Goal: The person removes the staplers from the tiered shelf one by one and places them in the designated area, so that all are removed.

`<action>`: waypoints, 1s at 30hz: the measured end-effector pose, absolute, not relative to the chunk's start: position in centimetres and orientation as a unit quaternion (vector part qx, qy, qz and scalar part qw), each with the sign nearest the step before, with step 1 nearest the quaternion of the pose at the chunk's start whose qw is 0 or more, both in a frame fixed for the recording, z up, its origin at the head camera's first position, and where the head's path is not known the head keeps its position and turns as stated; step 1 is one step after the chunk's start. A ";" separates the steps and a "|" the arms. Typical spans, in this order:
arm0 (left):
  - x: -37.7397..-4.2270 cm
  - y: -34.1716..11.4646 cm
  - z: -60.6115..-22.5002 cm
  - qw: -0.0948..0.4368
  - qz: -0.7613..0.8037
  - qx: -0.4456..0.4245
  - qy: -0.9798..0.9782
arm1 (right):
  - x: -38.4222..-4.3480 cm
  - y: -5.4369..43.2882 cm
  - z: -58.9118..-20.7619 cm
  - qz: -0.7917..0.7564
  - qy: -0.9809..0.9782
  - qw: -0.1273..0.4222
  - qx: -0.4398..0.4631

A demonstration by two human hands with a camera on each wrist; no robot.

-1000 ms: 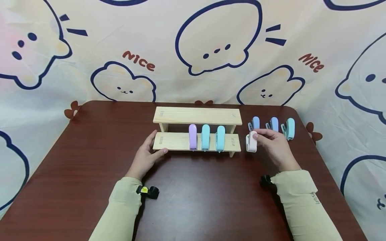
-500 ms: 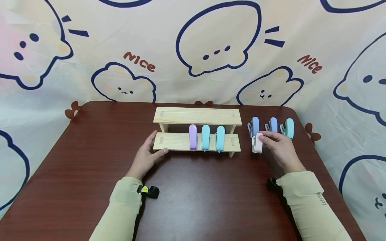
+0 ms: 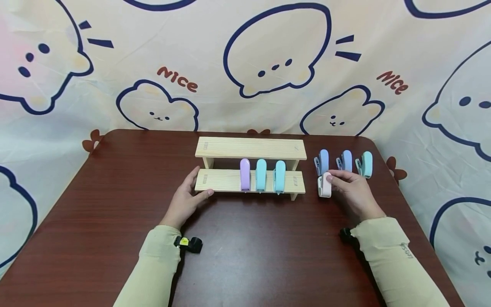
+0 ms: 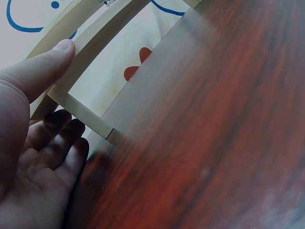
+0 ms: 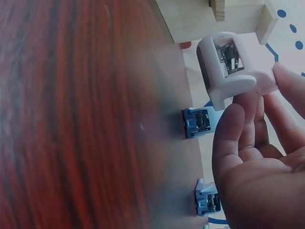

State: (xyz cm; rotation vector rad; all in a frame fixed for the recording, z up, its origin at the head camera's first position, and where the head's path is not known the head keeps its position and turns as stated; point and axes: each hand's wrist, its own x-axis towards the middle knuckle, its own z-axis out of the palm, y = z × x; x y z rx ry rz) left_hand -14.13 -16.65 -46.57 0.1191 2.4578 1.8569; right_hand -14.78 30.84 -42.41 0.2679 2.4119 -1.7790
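Note:
My right hand [image 3: 354,192] pinches a white plastic clip [image 3: 324,185] between thumb and fingertips, to the right of the two-tier wooden shelf. In the right wrist view, a metal spring shows inside the white clip [image 5: 238,64]. My left hand [image 3: 184,200] grips the left end of the shelf's lower tier [image 3: 220,180], its thumb [image 4: 59,52] against the front edge and the fingers around the end. A purple clip [image 3: 244,175] and two turquoise ones, the middle clip [image 3: 261,175] and the right clip [image 3: 279,176], stand in a row along that tier.
Behind the white clip, two blue clips, one nearer [image 3: 323,160] and one farther right [image 3: 346,160], stand in line with a green clip [image 3: 366,164]. The upper tier [image 3: 251,148] is bare wood. A patterned cloth [image 3: 215,106] hangs behind the brown table [image 3: 115,192].
My right hand has moved a little right and toward me with the white clip, then slightly back left. My left hand stays at the shelf.

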 end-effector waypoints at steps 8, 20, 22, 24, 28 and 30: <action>-14.1 -16.7 -46.6 0.032 0.601 0.035 0.798 | -15.4 29.8 -43.1 -0.575 0.811 0.072 0.079; -14.2 -16.6 -46.7 0.032 0.605 0.036 0.795 | -16.1 28.5 -43.8 -0.584 0.804 0.075 0.081; -14.2 -16.6 -46.7 0.034 0.606 0.036 0.794 | -16.1 28.4 -43.9 -0.581 0.806 0.077 0.081; -14.3 -16.6 -46.7 0.034 0.607 0.036 0.793 | -16.1 28.3 -43.9 -0.577 0.809 0.078 0.083; -14.2 -16.6 -46.8 0.033 0.603 0.034 0.796 | -16.2 28.2 -44.0 -0.571 0.813 0.079 0.086; -14.2 -16.6 -46.8 0.033 0.604 0.034 0.795 | -16.1 28.2 -44.0 -0.571 0.812 0.078 0.089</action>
